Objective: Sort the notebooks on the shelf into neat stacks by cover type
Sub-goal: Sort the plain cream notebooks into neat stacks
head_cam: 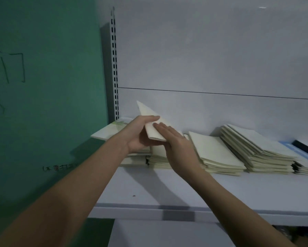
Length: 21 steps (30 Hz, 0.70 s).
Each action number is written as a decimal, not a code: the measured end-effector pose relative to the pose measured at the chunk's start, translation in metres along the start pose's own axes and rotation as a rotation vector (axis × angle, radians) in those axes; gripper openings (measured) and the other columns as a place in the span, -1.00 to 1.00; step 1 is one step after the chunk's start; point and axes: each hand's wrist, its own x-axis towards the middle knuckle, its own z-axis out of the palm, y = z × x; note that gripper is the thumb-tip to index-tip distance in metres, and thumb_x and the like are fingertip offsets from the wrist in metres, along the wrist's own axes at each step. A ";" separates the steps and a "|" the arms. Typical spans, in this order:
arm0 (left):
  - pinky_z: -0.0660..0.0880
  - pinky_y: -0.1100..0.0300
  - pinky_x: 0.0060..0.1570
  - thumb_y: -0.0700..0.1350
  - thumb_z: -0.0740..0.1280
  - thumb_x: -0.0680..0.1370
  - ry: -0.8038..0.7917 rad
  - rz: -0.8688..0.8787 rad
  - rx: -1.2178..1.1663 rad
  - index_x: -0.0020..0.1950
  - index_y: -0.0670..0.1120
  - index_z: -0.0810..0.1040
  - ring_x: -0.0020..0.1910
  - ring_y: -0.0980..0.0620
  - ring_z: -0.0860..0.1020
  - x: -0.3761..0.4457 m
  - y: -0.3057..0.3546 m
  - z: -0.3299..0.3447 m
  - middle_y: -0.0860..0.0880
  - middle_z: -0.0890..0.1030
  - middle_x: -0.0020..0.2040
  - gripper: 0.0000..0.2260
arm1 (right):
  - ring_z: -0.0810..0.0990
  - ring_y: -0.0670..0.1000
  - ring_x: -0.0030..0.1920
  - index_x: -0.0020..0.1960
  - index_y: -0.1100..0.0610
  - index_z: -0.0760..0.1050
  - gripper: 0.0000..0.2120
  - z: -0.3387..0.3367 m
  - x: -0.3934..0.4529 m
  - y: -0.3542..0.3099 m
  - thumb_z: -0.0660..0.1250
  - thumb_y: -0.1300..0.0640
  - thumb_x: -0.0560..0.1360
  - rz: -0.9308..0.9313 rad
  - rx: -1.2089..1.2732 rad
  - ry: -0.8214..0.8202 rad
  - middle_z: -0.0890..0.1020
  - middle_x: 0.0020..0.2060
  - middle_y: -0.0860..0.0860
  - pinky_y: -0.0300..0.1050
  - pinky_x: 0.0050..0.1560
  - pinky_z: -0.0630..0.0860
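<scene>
Up at the shelf [176, 191], a cream-covered notebook [150, 122] is lifted clear of the piles and tilted steeply, one corner pointing up toward the white back panel [203, 59]. The left hand [140, 134] holds it from beneath and behind, thumb laid along the upper edge, a grip that looks meant to turn the cover toward the eyes so its type can be read. The right hand [174, 141] lies flat, fingers straight and together, fingertips touching the notebook's lower face, probably steadying it or ready to push it down onto a pile.

Right under both hands sits a low cream stack [158, 161], and that looks the likely landing spot. Just right of it, a second cream stack [219, 154] leans fanned toward the back, and beyond that a taller slumped stack [256, 148] spills sideways; neither is squared up yet. At the far right, blue-covered notebooks [292, 148] with a dark-edged one on top lie apart from the cream ones, so some sorting by cover seems to be in place. On the left, a pale notebook with a green print [110, 131] juts off the shelf end toward the green wall [42, 86].
</scene>
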 end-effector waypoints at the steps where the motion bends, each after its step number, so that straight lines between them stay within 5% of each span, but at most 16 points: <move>1: 0.64 0.05 -0.17 -0.14 0.31 0.57 0.024 0.006 0.027 0.12 -0.21 0.57 -0.16 -0.08 0.67 -0.002 0.000 -0.003 -0.15 0.69 -0.11 -0.80 | 0.36 0.11 0.44 0.49 -0.04 0.32 -0.49 0.001 0.001 -0.001 0.22 0.24 0.58 -0.035 -0.020 -0.042 0.40 0.45 -0.01 0.06 0.35 0.40; 5: 0.59 0.01 -0.17 -0.17 0.28 0.59 0.140 -0.005 0.059 0.17 -0.18 0.56 -0.13 -0.10 0.67 -0.006 -0.001 -0.028 -0.13 0.70 -0.09 -0.81 | 0.16 0.00 0.53 0.56 -0.05 0.12 -0.30 -0.001 0.003 -0.006 0.39 0.02 0.53 -0.041 0.037 -0.250 0.20 0.54 -0.08 0.01 0.49 0.22; 11: 0.55 0.08 -0.25 -0.33 0.21 0.58 0.299 0.072 0.141 0.35 -0.14 0.42 -0.03 -0.08 0.61 -0.011 0.011 -0.069 -0.11 0.63 0.10 -0.66 | 0.02 -0.01 0.56 0.59 -0.01 -0.05 -0.09 0.003 -0.001 0.021 0.37 -0.26 0.45 0.245 -0.103 -0.495 0.04 0.58 -0.03 0.00 0.52 0.10; 15: 0.53 0.08 -0.26 -0.42 0.15 0.56 0.301 0.100 0.295 0.44 -0.03 0.28 -0.05 -0.07 0.57 -0.015 0.014 -0.080 -0.04 0.56 0.06 -0.50 | 0.11 0.10 0.52 0.57 0.00 -0.01 -0.26 0.014 -0.004 0.028 0.24 -0.22 0.55 0.215 -0.276 -0.649 0.11 0.56 0.03 0.11 0.49 0.11; 18: 0.53 0.04 -0.20 -0.44 0.14 0.56 0.257 0.116 0.352 0.47 0.04 0.23 -0.01 -0.09 0.54 -0.016 0.014 -0.082 -0.04 0.52 0.11 -0.43 | 0.20 0.12 0.48 0.56 0.01 0.04 -0.48 0.019 -0.007 0.031 0.07 -0.07 0.66 0.161 -0.339 -0.593 0.22 0.52 0.03 0.08 0.41 0.17; 21: 0.55 -0.02 -0.10 -0.45 0.15 0.56 0.225 0.158 0.325 0.47 0.07 0.24 0.05 -0.11 0.55 -0.014 0.016 -0.088 -0.07 0.52 0.22 -0.41 | 0.36 0.11 0.40 0.52 0.00 0.21 -0.56 0.016 -0.003 0.037 -0.01 -0.05 0.68 0.273 -0.132 -0.500 0.40 0.42 0.03 0.02 0.31 0.32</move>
